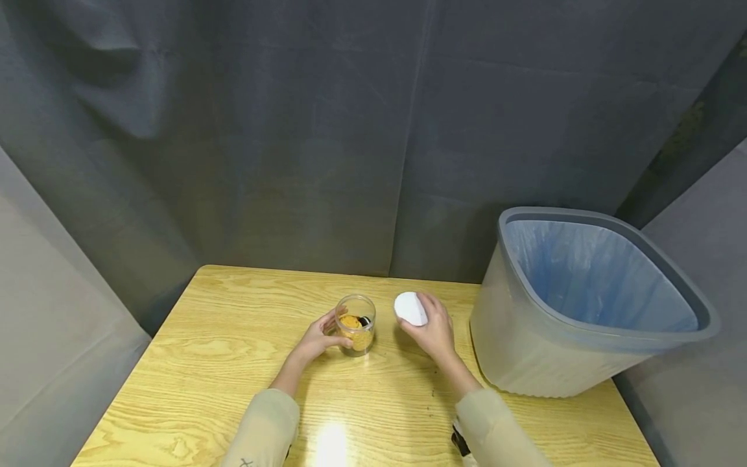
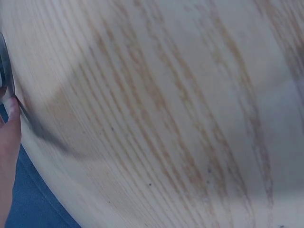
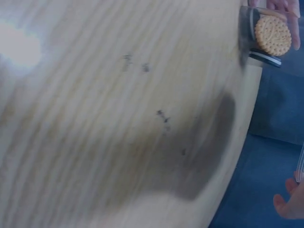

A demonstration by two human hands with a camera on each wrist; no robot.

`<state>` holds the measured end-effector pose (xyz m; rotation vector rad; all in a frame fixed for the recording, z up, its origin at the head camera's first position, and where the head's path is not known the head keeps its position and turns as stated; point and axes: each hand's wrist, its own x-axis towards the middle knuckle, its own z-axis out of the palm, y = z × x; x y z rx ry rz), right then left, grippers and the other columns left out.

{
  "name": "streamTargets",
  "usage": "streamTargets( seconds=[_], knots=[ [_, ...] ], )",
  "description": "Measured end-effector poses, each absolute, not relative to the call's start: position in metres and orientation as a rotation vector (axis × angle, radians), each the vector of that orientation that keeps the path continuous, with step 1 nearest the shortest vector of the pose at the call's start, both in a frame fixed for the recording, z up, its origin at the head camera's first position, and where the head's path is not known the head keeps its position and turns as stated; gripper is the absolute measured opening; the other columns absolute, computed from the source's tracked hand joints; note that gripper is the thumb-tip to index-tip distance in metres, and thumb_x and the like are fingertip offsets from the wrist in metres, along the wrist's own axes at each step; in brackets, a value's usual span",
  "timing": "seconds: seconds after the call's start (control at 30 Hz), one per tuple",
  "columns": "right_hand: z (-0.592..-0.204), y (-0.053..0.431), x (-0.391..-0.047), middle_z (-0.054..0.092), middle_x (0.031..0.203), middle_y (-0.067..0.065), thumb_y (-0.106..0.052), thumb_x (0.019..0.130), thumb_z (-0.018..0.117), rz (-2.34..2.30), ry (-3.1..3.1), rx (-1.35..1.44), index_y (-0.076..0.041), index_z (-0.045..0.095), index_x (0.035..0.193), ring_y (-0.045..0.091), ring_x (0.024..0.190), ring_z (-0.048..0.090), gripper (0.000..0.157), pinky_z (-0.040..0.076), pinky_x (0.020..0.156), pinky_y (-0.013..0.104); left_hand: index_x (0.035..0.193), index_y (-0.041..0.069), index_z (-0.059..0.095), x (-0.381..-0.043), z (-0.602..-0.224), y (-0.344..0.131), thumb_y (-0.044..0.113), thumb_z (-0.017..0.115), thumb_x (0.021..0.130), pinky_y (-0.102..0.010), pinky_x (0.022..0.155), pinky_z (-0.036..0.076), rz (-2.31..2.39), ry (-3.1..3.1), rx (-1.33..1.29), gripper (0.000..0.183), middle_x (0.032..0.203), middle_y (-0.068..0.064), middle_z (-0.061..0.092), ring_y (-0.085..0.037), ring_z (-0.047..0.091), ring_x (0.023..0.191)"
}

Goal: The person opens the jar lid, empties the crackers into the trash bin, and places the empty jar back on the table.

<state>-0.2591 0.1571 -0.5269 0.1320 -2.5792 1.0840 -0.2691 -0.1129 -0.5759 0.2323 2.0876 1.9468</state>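
A clear glass jar (image 1: 357, 347) stands open-topped on the table with biscuits inside. My left hand (image 1: 318, 338) grips it from the left side, thumb in front and fingers round the back. Through its wall the right wrist view shows a round, pale biscuit (image 3: 273, 35) and a dark sandwich cookie (image 3: 266, 58) with white filling. To the right of the jar, my right hand (image 1: 433, 329) holds a round white lid (image 1: 410, 309) by its edge, tilted and apart from the jar. Only the jar's edge (image 2: 6, 66) appears in the left wrist view.
A large bin (image 1: 525, 344) with a grey rim and a bluish liner (image 1: 595, 272) stands at the right of the wooden table (image 1: 233, 337). Dark curtain (image 1: 309, 143) hangs behind the table's far edge. A small dark object (image 1: 460, 441) lies beside the right sleeve.
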Motion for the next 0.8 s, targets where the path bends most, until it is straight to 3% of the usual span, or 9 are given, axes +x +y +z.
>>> streamTargets(
  seconds=[0.37, 0.8],
  knots=[
    [-0.550, 0.166, -0.250, 0.049, 0.128, 0.018, -0.037, 0.068, 0.077, 1.041, -2.605, 0.083, -0.008, 0.053, 0.127, 0.035, 0.117, 0.043, 0.070, 0.032, 0.095, 0.056, 0.141, 0.017, 0.036, -0.269, -0.576, -0.113, 0.014, 0.080, 0.069, -0.047, 0.110, 0.018, 1.947, 2.091, 0.252, 0.085, 0.145, 0.001, 0.036, -0.026, 0.024, 0.135],
    [-0.580, 0.165, -0.236, 0.050, 0.127, 0.016, -0.045, 0.069, 0.074, 0.925, -2.736, 0.090, -0.010, 0.053, 0.128, 0.035, 0.114, 0.046, 0.072, 0.032, 0.094, 0.056, 0.138, 0.025, 0.041, -0.269, -0.578, -0.113, 0.016, 0.080, 0.067, -0.048, 0.110, 0.019, 1.941, 2.107, 0.206, 0.082, 0.145, 0.003, 0.035, -0.025, 0.025, 0.136]
  ],
)
